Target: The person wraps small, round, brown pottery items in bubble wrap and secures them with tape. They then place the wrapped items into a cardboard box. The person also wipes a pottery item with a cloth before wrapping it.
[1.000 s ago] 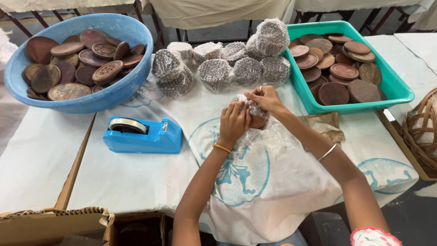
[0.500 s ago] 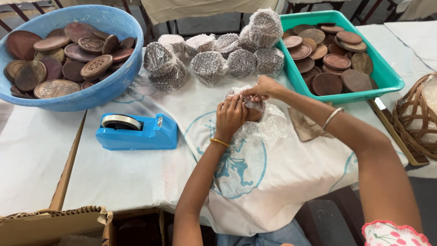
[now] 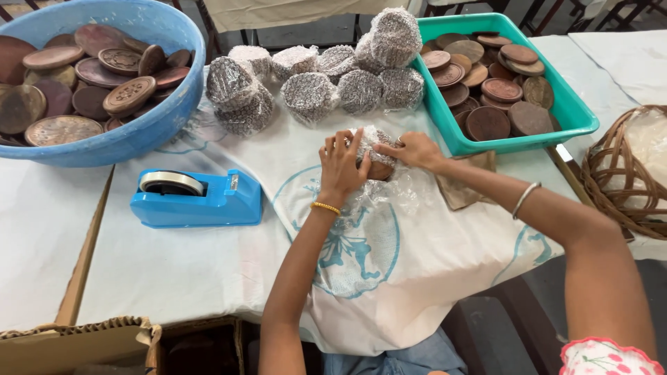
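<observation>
Left hand (image 3: 342,164) and right hand (image 3: 406,148), fingers curled, together clamp a bubble-wrapped brown disc (image 3: 376,164)

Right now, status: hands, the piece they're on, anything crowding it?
Left hand and right hand both pressing clear wrap around a brown disc. Wrapped bundles just behind, apart. Blue tape dispenser to the left, untouched.

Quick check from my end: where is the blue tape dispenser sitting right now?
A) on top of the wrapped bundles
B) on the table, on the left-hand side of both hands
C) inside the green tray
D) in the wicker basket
B: the blue tape dispenser sits on the cloth-covered table, beside the left hand, which with the right hand presses clear wrap around a brown disc.
</observation>
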